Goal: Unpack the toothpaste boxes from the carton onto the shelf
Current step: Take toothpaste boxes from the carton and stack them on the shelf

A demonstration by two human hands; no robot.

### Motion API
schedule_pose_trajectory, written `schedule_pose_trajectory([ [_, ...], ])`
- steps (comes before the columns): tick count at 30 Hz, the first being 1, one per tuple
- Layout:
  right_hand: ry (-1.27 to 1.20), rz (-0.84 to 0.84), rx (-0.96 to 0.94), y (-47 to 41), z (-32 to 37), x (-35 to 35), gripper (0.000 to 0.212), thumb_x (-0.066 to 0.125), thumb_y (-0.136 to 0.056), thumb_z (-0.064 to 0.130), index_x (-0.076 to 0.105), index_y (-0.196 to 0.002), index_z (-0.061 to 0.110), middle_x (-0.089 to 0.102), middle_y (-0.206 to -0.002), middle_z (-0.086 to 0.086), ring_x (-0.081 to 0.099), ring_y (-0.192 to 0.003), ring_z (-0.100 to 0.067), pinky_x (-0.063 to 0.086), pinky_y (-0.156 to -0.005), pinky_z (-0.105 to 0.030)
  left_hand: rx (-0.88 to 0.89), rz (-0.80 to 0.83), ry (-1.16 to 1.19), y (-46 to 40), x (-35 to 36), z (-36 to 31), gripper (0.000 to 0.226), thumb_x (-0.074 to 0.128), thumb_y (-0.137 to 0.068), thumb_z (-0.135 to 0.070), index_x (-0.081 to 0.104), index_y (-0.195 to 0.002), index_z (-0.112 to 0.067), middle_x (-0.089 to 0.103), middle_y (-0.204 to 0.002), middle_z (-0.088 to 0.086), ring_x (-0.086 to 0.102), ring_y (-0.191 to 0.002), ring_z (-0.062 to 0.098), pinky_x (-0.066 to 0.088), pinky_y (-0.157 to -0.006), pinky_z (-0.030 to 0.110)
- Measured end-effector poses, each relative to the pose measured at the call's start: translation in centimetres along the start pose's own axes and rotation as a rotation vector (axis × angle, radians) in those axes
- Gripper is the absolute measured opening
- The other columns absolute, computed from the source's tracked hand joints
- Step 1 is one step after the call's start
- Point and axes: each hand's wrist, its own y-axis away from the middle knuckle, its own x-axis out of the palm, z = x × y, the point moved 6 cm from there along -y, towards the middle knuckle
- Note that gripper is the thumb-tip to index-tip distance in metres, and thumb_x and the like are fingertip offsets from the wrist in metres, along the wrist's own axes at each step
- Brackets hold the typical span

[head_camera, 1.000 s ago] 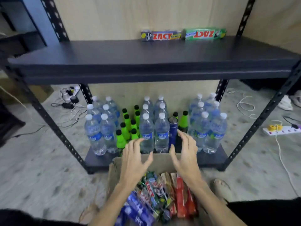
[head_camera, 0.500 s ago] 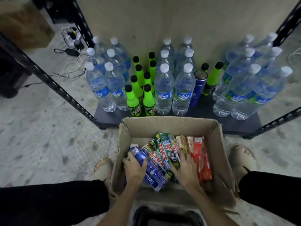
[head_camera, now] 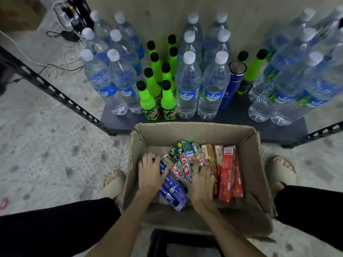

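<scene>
Inside carton (head_camera: 193, 132), on floor before shelf (head_camera: 241, 119): toothpaste boxes (head_camera: 182, 167) lie packed. Left hand (head_camera: 149, 174) clasps blue boxes; right hand (head_camera: 201, 182) presses flat, grip released, likely selecting next.

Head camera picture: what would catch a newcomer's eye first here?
Probably the bright green soda bottles standing among clear water bottles on the bottom shelf. Next, the open carton on the floor, crammed with colourful toothpaste boxes, with the left hand and right hand reaching into it.
</scene>
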Motion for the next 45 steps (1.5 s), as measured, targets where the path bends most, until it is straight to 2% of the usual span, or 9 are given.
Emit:
schedule_pose_trajectory([
  [4,-0.262,0.077,0.075,-0.8,-0.8,0.4,0.089,0.072,-0.086,0.047,0.023,-0.155,0.020,0.044,-0.144,-0.009,0.042,-0.134,-0.023,0.034,-0.112,-0.038,0.181,0.424,0.125,-2.6,0.9,1.1,0.109,0.038,-0.069,-0.094,0.036,-0.154,-0.026,0.039,-0.154,0.004,0.031,-0.144,0.024,0.027,-0.117,0.043],
  [6,-0.439,0.086,0.109,-1.2,-1.4,0.8,0.095,0.080,-0.080,0.040,0.024,-0.155,0.024,0.039,-0.148,-0.009,0.037,-0.138,-0.024,0.033,-0.115,-0.041,0.230,0.546,0.163,-3.2,1.0,1.6,0.122,0.051,-0.059,-0.096,0.031,-0.156,-0.025,0.038,-0.156,0.006,0.032,-0.144,0.026,0.030,-0.118,0.041],
  [9,-0.473,0.107,0.108,-1.6,-1.8,0.8,0.096,0.081,-0.078,0.042,0.026,-0.155,0.025,0.035,-0.151,-0.007,0.031,-0.140,-0.024,0.030,-0.116,-0.043,0.314,0.584,0.133,-3.9,1.3,1.8,0.113,0.084,-0.067,-0.061,0.028,-0.158,-0.024,0.042,-0.150,0.008,0.037,-0.139,0.029,0.033,-0.115,0.038],
  [15,-0.488,0.097,0.091,-1.8,-2.3,0.4,0.091,0.078,-0.082,0.044,0.027,-0.154,0.025,0.030,-0.151,-0.005,0.027,-0.142,-0.021,0.028,-0.120,-0.044,0.315,0.588,0.165,-4.2,1.5,1.6,0.102,0.094,-0.064,-0.029,0.037,-0.149,-0.020,0.043,-0.143,0.004,0.042,-0.133,0.025,0.039,-0.111,0.037],
  [22,-0.619,0.122,0.074,-1.7,-2.5,-0.4,0.086,0.069,-0.092,0.022,0.016,-0.160,0.027,0.017,-0.162,-0.004,0.014,-0.151,-0.023,0.019,-0.122,-0.046,0.392,0.595,0.083,-3.8,0.6,1.1,0.075,0.095,-0.059,-0.039,0.053,-0.119,-0.020,0.032,-0.115,-0.004,0.030,-0.111,0.014,0.039,-0.099,0.031],
  [27,-0.647,0.137,0.031,-2.2,-3.2,-3.1,0.087,0.068,-0.092,0.011,0.018,-0.159,0.034,0.024,-0.163,0.002,-0.001,-0.154,-0.022,0.002,-0.120,-0.047,0.447,0.472,0.141,-2.5,-1.3,1.1,0.067,0.092,-0.063,-0.044,0.060,-0.116,-0.018,0.034,-0.116,-0.001,0.028,-0.108,0.013,0.037,-0.098,0.028],
  [34,-0.685,0.086,-0.187,-1.3,-5.3,-11.1,0.077,0.076,-0.087,0.016,0.038,-0.148,0.043,0.048,-0.145,0.003,0.031,-0.136,-0.011,0.029,-0.120,-0.044,0.419,0.187,0.469,-0.3,-8.7,1.5,0.052,0.089,-0.065,-0.049,0.057,-0.102,-0.030,0.054,-0.104,-0.010,0.054,-0.095,0.010,0.042,-0.078,0.031],
  [40,-0.690,-0.029,-0.383,-0.2,-5.9,-21.9,0.066,0.076,-0.086,0.015,0.048,-0.137,0.048,0.055,-0.132,0.012,0.038,-0.131,-0.006,0.028,-0.107,-0.012,0.436,-0.013,0.687,1.7,-18.0,-0.3,0.053,0.091,-0.066,-0.048,0.060,-0.104,-0.029,0.065,-0.104,-0.006,0.064,-0.090,0.010,0.051,-0.075,0.025],
  [45,-0.645,-0.159,-0.503,2.3,-6.2,-32.3,0.068,0.075,-0.088,0.015,0.045,-0.138,0.049,0.054,-0.132,0.007,0.040,-0.132,0.003,0.031,-0.109,-0.015,0.522,-0.147,0.682,3.3,-27.1,-2.5,0.054,0.090,-0.067,-0.047,0.059,-0.108,-0.032,0.063,-0.110,-0.009,0.064,-0.097,0.008,0.052,-0.075,0.020],
])
